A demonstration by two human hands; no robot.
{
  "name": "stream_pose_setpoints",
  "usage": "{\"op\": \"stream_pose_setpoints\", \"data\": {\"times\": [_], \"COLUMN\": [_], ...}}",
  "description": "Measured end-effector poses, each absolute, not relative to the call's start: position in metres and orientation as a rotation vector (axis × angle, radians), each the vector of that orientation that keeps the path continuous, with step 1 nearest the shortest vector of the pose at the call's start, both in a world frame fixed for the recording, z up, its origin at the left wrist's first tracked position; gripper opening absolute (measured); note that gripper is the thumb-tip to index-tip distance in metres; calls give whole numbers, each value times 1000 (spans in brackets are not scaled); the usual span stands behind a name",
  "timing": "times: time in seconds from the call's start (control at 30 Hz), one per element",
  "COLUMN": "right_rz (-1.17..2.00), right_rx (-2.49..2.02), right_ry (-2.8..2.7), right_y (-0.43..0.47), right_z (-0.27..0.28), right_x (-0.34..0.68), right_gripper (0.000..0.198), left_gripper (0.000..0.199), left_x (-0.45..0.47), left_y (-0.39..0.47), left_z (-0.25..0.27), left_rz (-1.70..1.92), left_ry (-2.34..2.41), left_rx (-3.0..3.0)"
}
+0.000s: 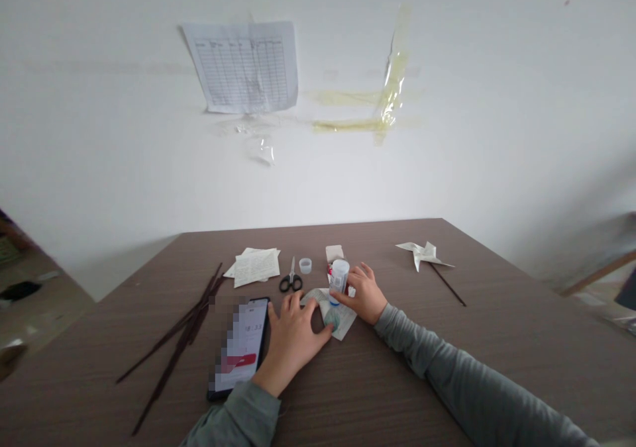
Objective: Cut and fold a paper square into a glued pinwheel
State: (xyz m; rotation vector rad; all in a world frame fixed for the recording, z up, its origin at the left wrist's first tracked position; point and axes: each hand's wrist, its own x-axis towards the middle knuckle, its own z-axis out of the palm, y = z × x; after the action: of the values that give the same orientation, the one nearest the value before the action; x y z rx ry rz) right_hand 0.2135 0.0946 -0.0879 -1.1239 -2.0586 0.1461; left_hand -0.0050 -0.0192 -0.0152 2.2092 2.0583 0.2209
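Observation:
My right hand (366,295) has its thumb and fingers around a small translucent plastic bottle (340,276), which stands nearly upright with a blue end at the bottom, over a piece of printed paper (346,328). My left hand (297,328) rests over the paper's left part with its fingers spread. Its thumb tip touches the paper beside a round greenish patch (331,319). Part of the paper is hidden under the hands and bottle. Behind the bottle lies a small box (334,253) with red on it, partly covered.
Scissors (291,280), a clear plastic cap (305,266) and printed sheets (257,267) lie beyond my left hand. A phone (239,347) and dark thin sticks (191,324) are on the left. At the right sits a paper pinwheel (424,253) on a stick. A wall closes the table's back.

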Motion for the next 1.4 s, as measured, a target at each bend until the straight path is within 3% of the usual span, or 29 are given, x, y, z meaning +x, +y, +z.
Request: {"op": "stream_pose_setpoints", "data": {"times": [0.97,1.13,1.4], "right_rz": [290,245,263], "right_rx": [-1111,-1051,-1085], "right_ry": [-2044,-1818,-1750], "right_y": [95,99,96], "right_z": [-89,-90,-84], "right_x": [219,229,241], "right_gripper": [42,27,38], "left_gripper": [49,46,41], "left_x": [-7,-9,-12], "left_y": [-18,-17,-16], "left_z": [-17,-20,-25], "left_rz": [192,240,360], "left_ry": [2069,2078,2033], "left_rx": [2228,2241,2255]}}
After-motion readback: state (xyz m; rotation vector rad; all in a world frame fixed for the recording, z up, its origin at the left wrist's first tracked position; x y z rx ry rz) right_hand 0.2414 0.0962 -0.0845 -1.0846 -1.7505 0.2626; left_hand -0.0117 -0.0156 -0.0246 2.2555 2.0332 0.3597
